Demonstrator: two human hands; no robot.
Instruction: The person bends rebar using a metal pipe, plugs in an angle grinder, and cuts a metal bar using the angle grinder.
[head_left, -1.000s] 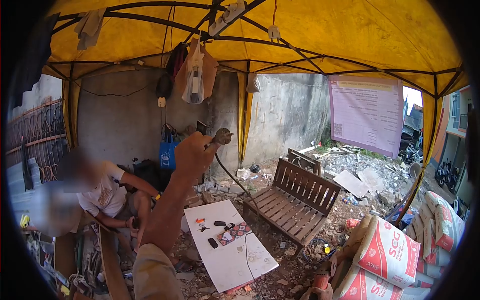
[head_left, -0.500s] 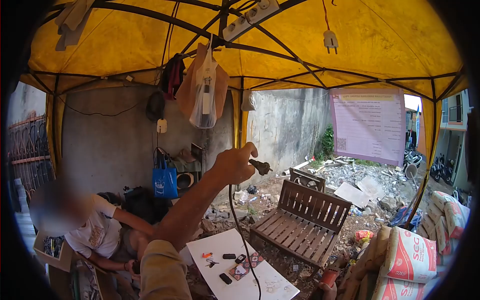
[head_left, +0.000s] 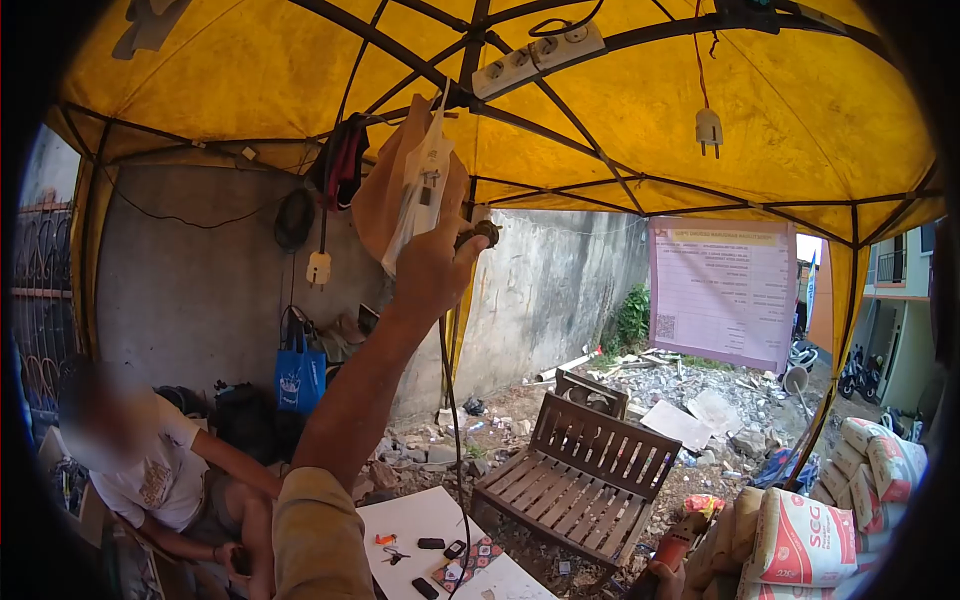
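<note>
My left hand [head_left: 430,270] is raised at the end of an outstretched arm, its fingers closed round a black power plug [head_left: 482,236]. From the plug a dark cord [head_left: 452,400] hangs down past the white table [head_left: 400,520]. Above and to the right of this hand, a white power strip [head_left: 540,62] is fixed to the canopy frame. Beside the hand hang a clear plastic bag [head_left: 425,190] and a brown bag [head_left: 385,195]. Low at the right, my right hand [head_left: 666,578] grips a reddish-orange tool [head_left: 678,540], partly cut off by the frame edge.
A seated person [head_left: 170,470] is at the left. Keys [head_left: 394,553] and several small black items lie on the table. Behind it stands a slatted wooden bench [head_left: 580,480]; cement sacks [head_left: 805,535] are stacked at the right. A white plug [head_left: 708,130] dangles from the canopy.
My left hand has lifted the plug higher, towards the power strip, and the plug's prongs have turned to face more towards me. The view has tilted up. The right hand still holds the tool.
</note>
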